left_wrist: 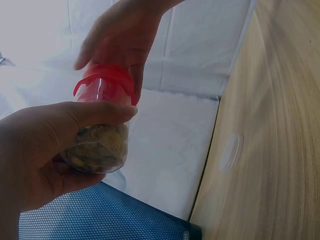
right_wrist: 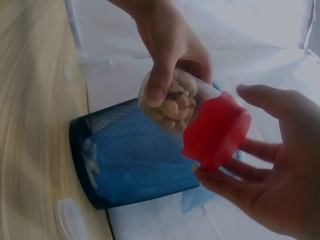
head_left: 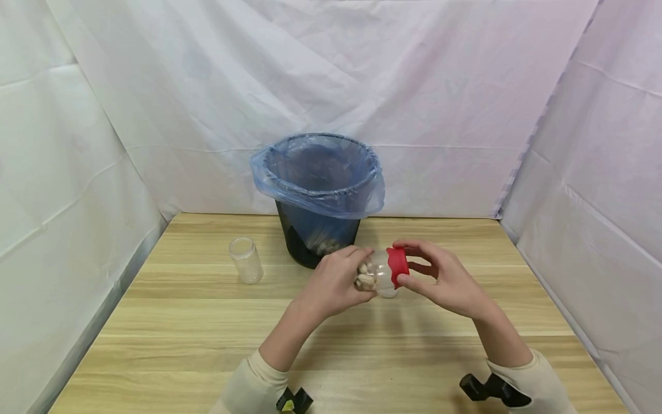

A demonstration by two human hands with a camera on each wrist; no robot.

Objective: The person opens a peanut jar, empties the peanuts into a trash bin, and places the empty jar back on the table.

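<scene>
A clear jar [head_left: 383, 275] partly filled with peanuts [right_wrist: 177, 107] lies tilted on its side between my hands, above the table. Its red scalloped lid [head_left: 397, 268] points right. My left hand [head_left: 338, 282] grips the jar round its base end, thumb along the wall in the left wrist view. The right hand [head_left: 439, 279] has thumb and fingers spread round the lid, fingertips right at its edge. Part of the peanuts is hidden behind the left fingers.
A black mesh bin [head_left: 295, 244] with a blue bag [head_left: 369, 198] stands at the back, with pale pieces at its bottom. Left of it stands a clear jar without a lid [head_left: 247, 264]. A clear disc [right_wrist: 70, 220] lies on the wooden table [head_left: 181, 322]. White cloth [head_left: 439, 115] surrounds the table.
</scene>
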